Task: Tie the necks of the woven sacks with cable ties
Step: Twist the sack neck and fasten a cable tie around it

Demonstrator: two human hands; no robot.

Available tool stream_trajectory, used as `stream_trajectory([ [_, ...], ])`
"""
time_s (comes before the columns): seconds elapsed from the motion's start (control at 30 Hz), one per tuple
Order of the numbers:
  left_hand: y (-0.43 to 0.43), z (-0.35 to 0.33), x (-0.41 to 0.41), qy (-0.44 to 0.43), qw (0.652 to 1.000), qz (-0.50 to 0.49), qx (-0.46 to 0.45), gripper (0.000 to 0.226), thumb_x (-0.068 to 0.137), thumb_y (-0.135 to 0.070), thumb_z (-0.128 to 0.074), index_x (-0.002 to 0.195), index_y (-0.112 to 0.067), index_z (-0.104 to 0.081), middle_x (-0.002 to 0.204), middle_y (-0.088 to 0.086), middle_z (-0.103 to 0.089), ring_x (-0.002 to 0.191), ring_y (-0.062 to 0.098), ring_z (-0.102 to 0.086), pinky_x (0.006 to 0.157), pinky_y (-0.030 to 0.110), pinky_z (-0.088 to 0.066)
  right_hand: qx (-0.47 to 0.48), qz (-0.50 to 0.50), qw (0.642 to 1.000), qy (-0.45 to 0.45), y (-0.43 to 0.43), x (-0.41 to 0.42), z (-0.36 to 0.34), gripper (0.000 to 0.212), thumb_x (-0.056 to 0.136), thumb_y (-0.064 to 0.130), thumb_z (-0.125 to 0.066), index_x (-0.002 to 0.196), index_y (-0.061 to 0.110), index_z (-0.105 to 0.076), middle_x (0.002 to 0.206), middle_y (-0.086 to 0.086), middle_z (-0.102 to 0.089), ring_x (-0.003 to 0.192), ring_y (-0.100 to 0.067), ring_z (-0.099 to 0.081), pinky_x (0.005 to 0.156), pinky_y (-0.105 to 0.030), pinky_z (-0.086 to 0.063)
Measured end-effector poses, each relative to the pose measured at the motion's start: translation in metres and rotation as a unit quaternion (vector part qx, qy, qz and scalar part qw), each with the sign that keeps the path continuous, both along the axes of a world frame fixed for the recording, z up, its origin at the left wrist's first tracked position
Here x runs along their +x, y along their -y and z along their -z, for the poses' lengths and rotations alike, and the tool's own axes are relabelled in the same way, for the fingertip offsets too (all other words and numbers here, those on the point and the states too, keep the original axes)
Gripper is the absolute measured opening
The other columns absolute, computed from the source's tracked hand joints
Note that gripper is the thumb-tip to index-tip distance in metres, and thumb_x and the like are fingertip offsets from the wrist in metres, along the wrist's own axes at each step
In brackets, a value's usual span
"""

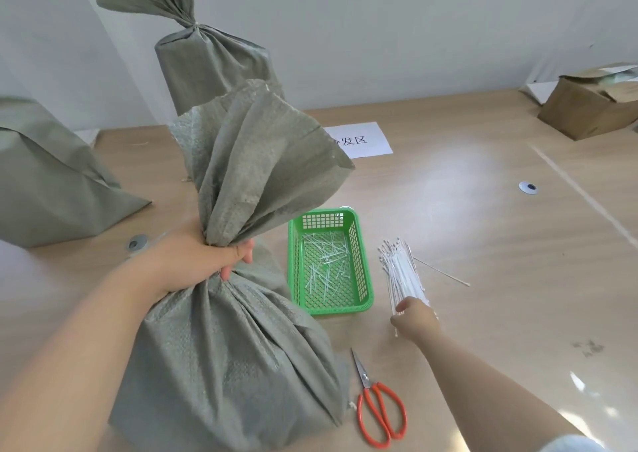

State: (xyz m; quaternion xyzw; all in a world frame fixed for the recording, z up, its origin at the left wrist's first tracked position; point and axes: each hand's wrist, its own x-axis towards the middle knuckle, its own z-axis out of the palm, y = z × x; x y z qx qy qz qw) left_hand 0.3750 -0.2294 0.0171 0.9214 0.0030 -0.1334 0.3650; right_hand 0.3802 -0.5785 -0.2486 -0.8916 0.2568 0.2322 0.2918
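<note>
A grey-green woven sack stands on the table in front of me, its mouth gathered into a neck. My left hand grips that neck, fingers wrapped round it, and the loose top fans out above. A bundle of white cable ties lies on the table right of the green basket. My right hand rests on the near end of the bundle, fingers curled down onto the ties. Behind stands a second sack, its neck pinched in. A third sack stands at the left.
A green plastic basket holds several cut tie ends. Red-handled scissors lie near the front edge. One loose tie lies right of the bundle. A paper label and a cardboard box sit farther back.
</note>
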Motion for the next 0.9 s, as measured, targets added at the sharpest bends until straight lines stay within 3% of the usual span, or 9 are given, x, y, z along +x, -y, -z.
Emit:
stream_trajectory([
  [0.13,0.001,0.002,0.002,0.001,1.0,0.003,0.005,0.029,0.093,-0.045,-0.065,0.068,-0.034,-0.073,0.059,0.002,-0.067,0.08,0.016,-0.068,0.092,0.031,-0.05,-0.048,-0.023,0.998,-0.015,-0.003,-0.002,0.016,0.023,0.077,0.019,-0.063,0.1,0.02,-0.062,0.092,-0.003,-0.064,0.105,-0.028,-0.06,0.078,-0.027,-0.047],
  [0.27,-0.001,0.005,0.001,0.004,1.0,-0.005,-0.003,0.027,0.092,-0.046,-0.065,0.07,-0.034,-0.074,0.058,-0.001,-0.067,0.091,0.022,-0.07,0.103,0.045,-0.048,-0.078,-0.019,0.997,-0.008,-0.004,-0.005,0.023,0.008,0.076,0.012,-0.058,0.084,0.014,-0.059,0.084,-0.01,-0.061,0.086,-0.031,-0.055,0.071,-0.026,-0.045],
  [0.37,-0.003,0.007,-0.002,0.006,1.0,-0.012,-0.014,0.027,0.092,-0.046,-0.065,0.071,-0.032,-0.075,0.058,-0.003,-0.067,0.088,0.019,-0.07,0.104,0.044,-0.048,-0.087,-0.011,0.996,0.001,-0.002,-0.007,0.028,0.003,0.072,0.011,-0.057,0.073,0.013,-0.055,0.079,-0.012,-0.061,0.077,-0.029,-0.053,0.066,-0.025,-0.043],
  [0.47,-0.004,0.006,-0.005,0.009,0.999,-0.024,-0.019,0.031,0.091,-0.048,-0.066,0.069,-0.028,-0.075,0.058,-0.004,-0.067,0.088,0.016,-0.069,0.101,0.04,-0.049,-0.087,-0.009,0.996,0.014,-0.006,-0.009,0.026,0.002,0.072,0.011,-0.058,0.072,0.012,-0.057,0.08,-0.012,-0.064,0.087,-0.031,-0.064,0.067,-0.027,-0.049],
  [0.6,-0.006,0.006,-0.007,0.006,0.999,-0.029,-0.025,0.027,0.091,-0.046,-0.066,0.07,-0.033,-0.075,0.058,-0.002,-0.068,0.089,0.014,-0.069,0.097,0.034,-0.048,-0.113,-0.021,0.993,0.027,-0.013,-0.011,0.02,0.012,0.081,0.007,-0.054,0.09,0.011,-0.061,0.1,-0.013,-0.068,0.103,-0.033,-0.062,0.079,-0.032,-0.051],
  [0.7,-0.006,0.007,-0.009,0.008,0.999,-0.035,-0.032,0.029,0.092,-0.042,-0.067,0.07,-0.025,-0.076,0.058,-0.004,-0.068,0.088,0.006,-0.068,0.092,0.028,-0.047,-0.146,-0.024,0.989,0.03,-0.018,-0.012,0.018,0.023,0.086,0.005,-0.048,0.103,0.009,-0.063,0.11,-0.013,-0.067,0.109,-0.033,-0.062,0.085,-0.035,-0.051],
  [0.8,-0.006,0.006,-0.01,0.01,0.998,-0.041,-0.038,0.032,0.093,-0.039,-0.067,0.073,-0.015,-0.076,0.056,-0.006,-0.067,0.079,-0.003,-0.066,0.084,0.023,-0.044,-0.17,-0.036,0.984,0.027,-0.023,-0.013,0.016,0.028,0.087,0.004,-0.045,0.106,0.011,-0.064,0.112,-0.012,-0.067,0.11,-0.032,-0.063,0.088,-0.036,-0.051],
  [0.9,-0.007,0.007,-0.009,0.005,0.999,-0.031,-0.033,0.029,0.091,-0.043,-0.065,0.071,-0.026,-0.076,0.057,-0.004,-0.067,0.073,-0.008,-0.063,0.085,0.027,-0.045,-0.191,-0.064,0.979,0.031,-0.025,-0.013,0.014,0.027,0.088,0.004,-0.044,0.106,0.013,-0.063,0.111,-0.009,-0.068,0.108,-0.029,-0.065,0.085,-0.034,-0.051],
])
